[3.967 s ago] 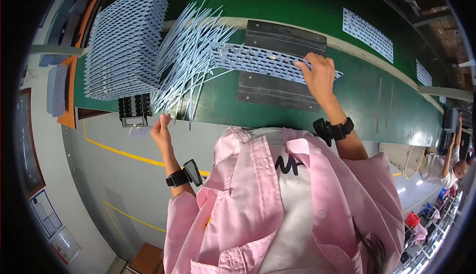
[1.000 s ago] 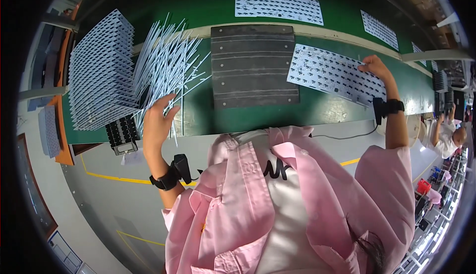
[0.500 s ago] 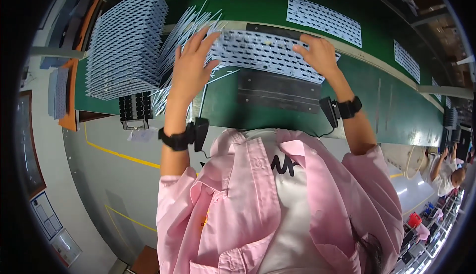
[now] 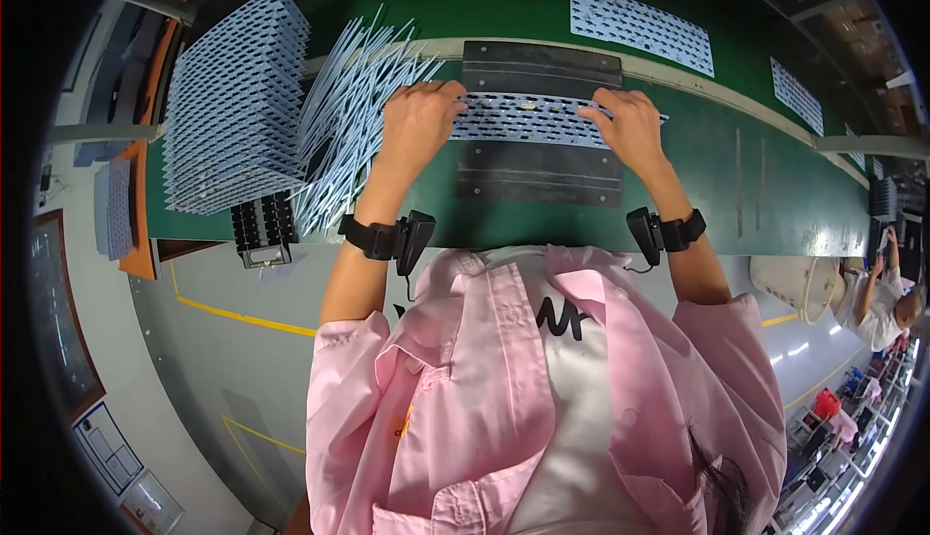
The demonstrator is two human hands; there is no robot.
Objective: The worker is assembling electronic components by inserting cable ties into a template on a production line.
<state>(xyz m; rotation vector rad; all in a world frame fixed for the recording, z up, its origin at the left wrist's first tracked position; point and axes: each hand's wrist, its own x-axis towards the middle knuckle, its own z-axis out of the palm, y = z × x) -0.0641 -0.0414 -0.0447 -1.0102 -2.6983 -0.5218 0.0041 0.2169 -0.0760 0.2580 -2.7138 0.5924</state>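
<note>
A white keyboard circuit board, long and dotted with dark cutouts, is held by its two ends over a black grooved block. It looks narrow from here, so it seems tilted. My left hand is closed around the board's left end, its fingertips partly hidden. At the right end, my right hand pinches the board between thumb and curled fingers. The black block shows above and below the board. Just left of my left hand lies a heap of thin white strips.
A tall stack of similar boards stands at the far left, beside a black rack. Single boards lie on the green surface beyond a pale rail. Another person works at the far right.
My left hand has gone from spread fingers to a closed grip on the board's left end. The board has levelled out and now looks narrower, baring the block's far part.
</note>
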